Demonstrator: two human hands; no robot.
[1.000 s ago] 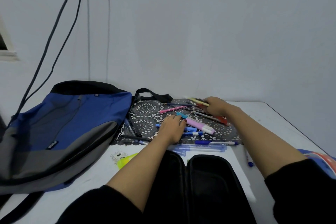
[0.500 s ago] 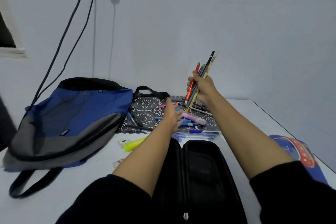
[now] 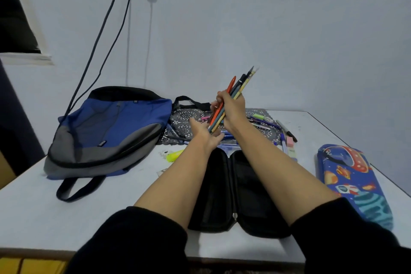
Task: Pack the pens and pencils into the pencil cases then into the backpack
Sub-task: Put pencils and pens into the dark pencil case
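- Big change from a second ago: the right hand [image 3: 233,107] was flat on the lace mat [image 3: 189,117] scooping stuff together, and now it's up off the desk [image 3: 66,207] with a bundle of pens and pencils [image 3: 241,83] in its fist.
- Compared with half a second ago, the bundle leans more, top ends pointing up and to the far right, bottom ends angled down to the near left.
- The left hand [image 3: 204,134] has also come up off the mat. It now sits right under the bottom ends of the bundle, and they look like they're touching its palm.
- The camera has tipped down too, so the whole space-print pencil case [image 3: 353,180] is in view at the right.
- Right hand pose: fingers and thumb curled tight around the middle of the bundle, forearm reaching out over the black pencil case [image 3: 251,184].
- Left hand pose: spread and relaxed, fingers straight and pointing right, thumb sticking out to the far left, gripping nothing.
- The black pencil case lies unzipped and open flat at the near edge of the desk, between the two forearms.
- The backpack [image 3: 111,127] lies flat on the left of the desk, just beside the mat.
- Loose pens [image 3: 260,122] are on the mat past the hands, a black marker [image 3: 287,130] is off its right edge, and a yellow highlighter [image 3: 174,154] is near the backpack's corner.
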